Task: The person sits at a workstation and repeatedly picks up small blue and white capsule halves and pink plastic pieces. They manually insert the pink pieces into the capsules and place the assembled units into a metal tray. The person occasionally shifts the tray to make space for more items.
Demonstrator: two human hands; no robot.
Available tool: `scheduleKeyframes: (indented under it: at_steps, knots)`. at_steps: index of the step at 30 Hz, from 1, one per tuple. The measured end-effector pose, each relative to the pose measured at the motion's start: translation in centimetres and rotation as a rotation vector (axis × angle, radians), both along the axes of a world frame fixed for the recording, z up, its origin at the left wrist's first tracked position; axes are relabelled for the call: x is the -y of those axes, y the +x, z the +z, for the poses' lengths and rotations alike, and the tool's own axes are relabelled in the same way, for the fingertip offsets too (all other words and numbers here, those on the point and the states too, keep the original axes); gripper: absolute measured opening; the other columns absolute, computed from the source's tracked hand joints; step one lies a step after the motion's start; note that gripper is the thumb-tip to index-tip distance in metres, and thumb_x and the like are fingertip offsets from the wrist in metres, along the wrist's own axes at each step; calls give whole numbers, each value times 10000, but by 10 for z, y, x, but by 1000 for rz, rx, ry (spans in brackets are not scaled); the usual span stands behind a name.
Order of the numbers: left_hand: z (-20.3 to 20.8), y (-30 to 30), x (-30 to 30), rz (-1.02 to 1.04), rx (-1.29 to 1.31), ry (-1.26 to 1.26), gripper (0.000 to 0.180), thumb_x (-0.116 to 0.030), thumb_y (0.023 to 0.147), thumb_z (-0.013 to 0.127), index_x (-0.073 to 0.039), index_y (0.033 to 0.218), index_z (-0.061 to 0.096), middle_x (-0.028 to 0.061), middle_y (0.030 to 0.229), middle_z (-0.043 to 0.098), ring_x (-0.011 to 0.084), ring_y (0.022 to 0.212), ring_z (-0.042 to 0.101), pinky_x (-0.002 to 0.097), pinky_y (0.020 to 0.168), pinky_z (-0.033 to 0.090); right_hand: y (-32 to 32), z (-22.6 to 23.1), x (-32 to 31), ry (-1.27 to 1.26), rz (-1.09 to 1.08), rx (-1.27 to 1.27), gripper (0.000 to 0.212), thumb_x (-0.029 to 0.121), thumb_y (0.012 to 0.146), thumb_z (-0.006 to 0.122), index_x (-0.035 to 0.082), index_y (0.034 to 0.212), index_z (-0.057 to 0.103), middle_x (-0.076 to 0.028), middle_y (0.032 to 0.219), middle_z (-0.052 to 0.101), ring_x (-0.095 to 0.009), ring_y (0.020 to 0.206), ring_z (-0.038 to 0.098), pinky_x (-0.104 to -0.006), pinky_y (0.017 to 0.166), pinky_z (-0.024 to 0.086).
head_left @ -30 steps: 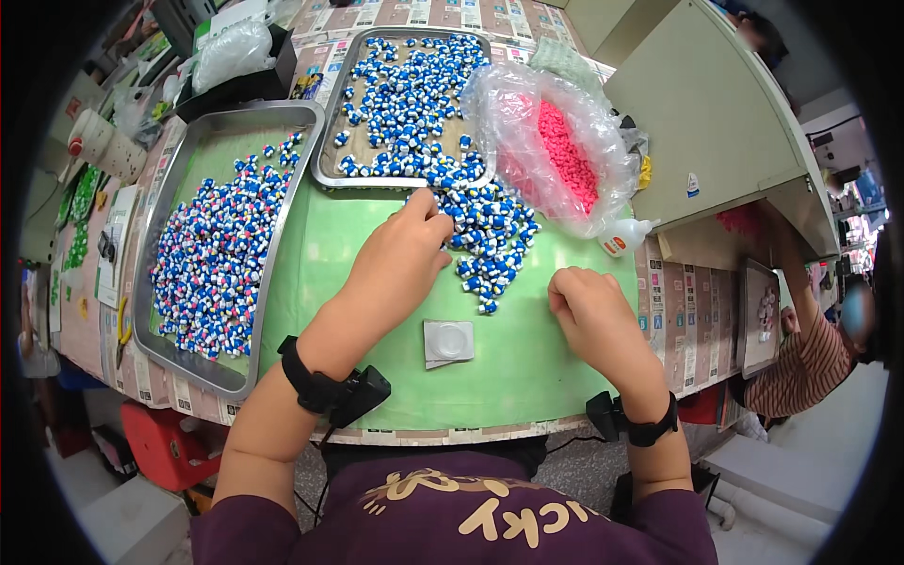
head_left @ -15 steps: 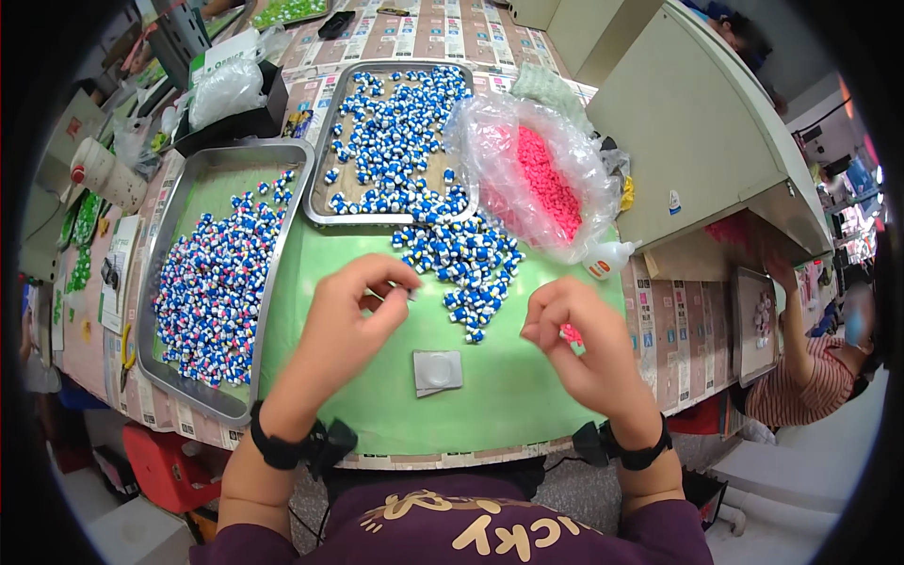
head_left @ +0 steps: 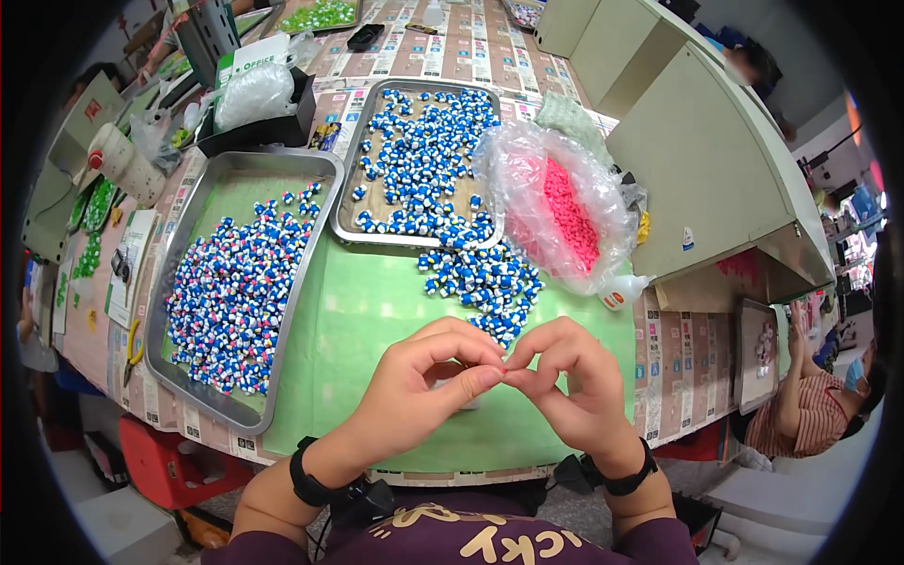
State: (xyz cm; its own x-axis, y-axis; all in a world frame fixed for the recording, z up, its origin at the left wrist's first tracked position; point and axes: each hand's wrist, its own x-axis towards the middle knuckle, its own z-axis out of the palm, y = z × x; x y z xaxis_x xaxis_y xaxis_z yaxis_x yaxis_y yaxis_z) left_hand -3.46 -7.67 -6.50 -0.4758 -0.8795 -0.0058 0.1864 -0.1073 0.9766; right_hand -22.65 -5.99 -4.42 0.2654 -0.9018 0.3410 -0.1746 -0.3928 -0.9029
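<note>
My left hand (head_left: 419, 381) and my right hand (head_left: 579, 386) meet over the green mat (head_left: 358, 301), thumbs and forefingers pinched tip to tip. What sits between the fingertips is too small and covered to name. Just beyond them lies a loose heap of small blue-and-white pieces (head_left: 485, 287), which spills from a metal tray (head_left: 414, 240) of the same pieces. To the left, another metal tray (head_left: 273, 414) holds many blue-and-white pieces with pink bits on them. An open clear plastic bag (head_left: 513, 188) of small pink pieces (head_left: 573, 221) rests right of the heap.
Next to the bag lies a small white bottle (head_left: 624, 290). A grey metal cabinet (head_left: 697, 160) stands at the right. Back left are a black box (head_left: 282, 127) with plastic wrap and a white jug (head_left: 122, 165). Yellow-handled pliers (head_left: 134, 348) lie left. A person in stripes (head_left: 805, 410) sits far right.
Both hands have come together from apart, and their fingertips now touch. The small grey-white square pad on the mat is now almost wholly hidden behind my left hand. The view has shifted slightly.
</note>
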Motion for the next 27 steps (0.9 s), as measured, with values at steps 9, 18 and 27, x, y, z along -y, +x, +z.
scheduleKeyframes:
  at_steps: [9,18,27]
  knots:
    - [1,-1,-4,144,436,-848,195,4,738,726,-8,909,632,116,971,604,260,799,615,321,661,504,-4,-5,-16,495,6,310,235,-63,851,640,59,783,450,-67,930,588,-111,883,544,-255,793,450]
    - [-2,19,1,262,457,-712,259,99,779,648,-7,1014,665,130,1027,607,221,875,622,289,719,518,0,-7,-2,332,21,64,260,-106,821,595,57,754,404,-63,851,573,-124,798,541,-254,766,448]
    - [-14,68,-2,420,115,-106,251,37,857,644,32,1107,627,54,1090,615,107,926,570,241,814,506,20,-10,9,157,235,-620,261,-121,741,585,45,784,389,-99,782,577,-261,754,599,-344,667,452]
